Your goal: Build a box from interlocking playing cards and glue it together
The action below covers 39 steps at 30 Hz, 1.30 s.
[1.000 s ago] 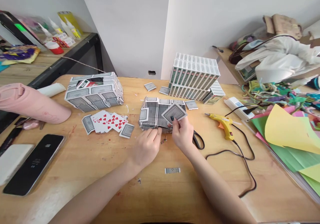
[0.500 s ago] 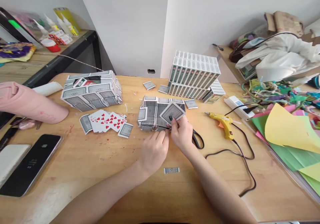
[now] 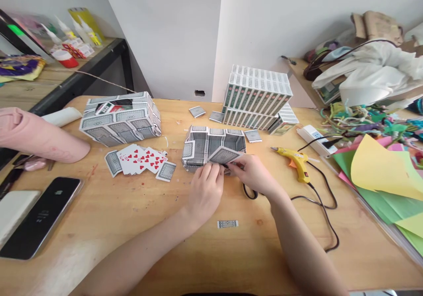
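Observation:
A playing card (image 3: pixel 225 155) with a grey patterned back stands tilted at the near side of an open-topped box covered in playing cards (image 3: pixel 194 150). My right hand (image 3: pixel 256 172) is closed, thumb and fingers pinching the card's lower edge. My left hand (image 3: pixel 206 188) is also closed, its bent fingers pressed together at the box's front edge; whatever they grip is hidden. Below my right wrist shows a black loop handle (image 3: pixel 250 192), likely of scissors, the rest covered. A narrow patterned card strip (image 3: pixel 228 224) lies on the table nearer to me.
A larger card-covered box (image 3: pixel 122 121) stands at left, behind fanned playing cards (image 3: pixel 142 160). Stacked card decks (image 3: pixel 256 95) stand at the back. At right are a yellow glue gun (image 3: pixel 295 161), a power strip (image 3: pixel 317 140) and coloured paper (image 3: pixel 385 172). A phone (image 3: pixel 41 216) lies at left.
The playing card has tipped lower toward the box's near edge. My right hand has turned and its wrist moved right. The black loop handle has shifted left and slightly down.

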### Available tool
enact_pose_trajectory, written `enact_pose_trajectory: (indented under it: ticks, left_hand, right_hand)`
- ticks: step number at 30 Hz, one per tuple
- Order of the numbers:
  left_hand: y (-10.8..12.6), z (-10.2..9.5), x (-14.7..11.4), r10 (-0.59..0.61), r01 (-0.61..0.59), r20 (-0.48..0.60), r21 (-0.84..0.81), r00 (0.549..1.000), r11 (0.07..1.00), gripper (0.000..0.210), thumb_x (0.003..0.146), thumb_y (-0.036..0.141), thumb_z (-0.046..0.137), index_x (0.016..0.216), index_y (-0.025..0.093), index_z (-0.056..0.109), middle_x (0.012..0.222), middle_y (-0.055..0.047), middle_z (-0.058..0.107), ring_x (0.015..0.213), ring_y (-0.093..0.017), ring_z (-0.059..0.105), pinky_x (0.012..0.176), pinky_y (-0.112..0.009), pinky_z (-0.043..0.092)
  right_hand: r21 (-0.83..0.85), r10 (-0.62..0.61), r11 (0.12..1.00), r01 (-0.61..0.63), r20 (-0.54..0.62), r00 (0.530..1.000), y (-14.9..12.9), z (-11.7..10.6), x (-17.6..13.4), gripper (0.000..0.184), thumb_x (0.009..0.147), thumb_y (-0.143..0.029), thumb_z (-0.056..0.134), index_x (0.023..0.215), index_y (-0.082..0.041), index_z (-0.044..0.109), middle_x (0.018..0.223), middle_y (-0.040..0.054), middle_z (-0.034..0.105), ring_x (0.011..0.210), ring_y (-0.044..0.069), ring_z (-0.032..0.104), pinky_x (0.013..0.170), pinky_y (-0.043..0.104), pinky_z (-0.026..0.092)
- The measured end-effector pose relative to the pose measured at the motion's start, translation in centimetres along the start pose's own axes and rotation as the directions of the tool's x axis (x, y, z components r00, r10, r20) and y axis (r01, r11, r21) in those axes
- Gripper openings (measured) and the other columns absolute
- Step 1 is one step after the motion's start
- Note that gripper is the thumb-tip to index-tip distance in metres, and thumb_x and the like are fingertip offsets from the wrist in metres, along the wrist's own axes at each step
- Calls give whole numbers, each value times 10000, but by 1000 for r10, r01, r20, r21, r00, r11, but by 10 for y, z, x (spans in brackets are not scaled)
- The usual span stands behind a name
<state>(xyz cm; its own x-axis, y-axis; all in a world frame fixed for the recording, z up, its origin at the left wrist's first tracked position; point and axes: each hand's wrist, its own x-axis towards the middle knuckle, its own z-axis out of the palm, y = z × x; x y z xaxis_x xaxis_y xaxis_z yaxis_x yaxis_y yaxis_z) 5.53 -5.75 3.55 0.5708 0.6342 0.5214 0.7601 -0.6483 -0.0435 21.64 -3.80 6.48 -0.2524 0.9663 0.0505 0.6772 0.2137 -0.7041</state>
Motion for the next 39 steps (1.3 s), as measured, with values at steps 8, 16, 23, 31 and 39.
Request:
enact_pose_trajectory:
  ticks: [8, 16, 23, 31, 39]
  left_hand:
    - [4, 11, -15, -30, 46, -195, 79, 980, 996, 195, 822, 127, 536, 987, 131, 640, 1056, -103, 641, 977, -229, 537, 842, -383, 399]
    - [2, 18, -20, 24, -24, -108, -1, 994, 1000, 252, 836, 75, 469, 1053, 57, 596, 1078, -151, 636, 1061, -248, 547, 886, -380, 402]
    - [-1, 16, -9, -23, 17, -99, -62, 995, 998, 222, 836, 119, 493, 1034, 82, 586, 1003, -121, 653, 958, -224, 580, 797, -356, 393]
    - [-4, 17, -4, -69, 59, -90, -100, 994, 993, 160, 844, 137, 512, 984, 115, 586, 901, -65, 659, 845, -171, 575, 736, -329, 334]
    - [-8, 20, -10, -81, 58, -179, -132, 980, 990, 145, 838, 124, 527, 963, 140, 597, 944, -59, 676, 903, -170, 594, 765, -335, 317]
  right_hand:
    - [-83, -112, 990, 113, 16, 994, -5, -2, -1, 212, 804, -102, 484, 737, -187, 667, 785, 41, 655, 772, 152, 588, 678, 241, 435]
    - [-130, -104, 985, 116, 95, 990, -1, 1, 1, 195, 822, -137, 451, 725, -182, 614, 679, 1, 630, 599, 105, 525, 576, 204, 357]
    - [-231, -125, 962, 144, 96, 988, 2, 7, 3, 228, 816, -93, 407, 630, -177, 508, 614, -3, 534, 572, 105, 447, 565, 211, 318]
    - [-347, -93, 933, 94, 19, 995, 0, 18, 4, 198, 782, -65, 372, 663, -185, 474, 633, 30, 544, 602, 145, 481, 559, 234, 328]
    - [-310, -95, 945, 100, 32, 995, 3, 17, 5, 185, 770, -60, 387, 703, -180, 511, 658, 33, 571, 631, 148, 511, 584, 227, 349]
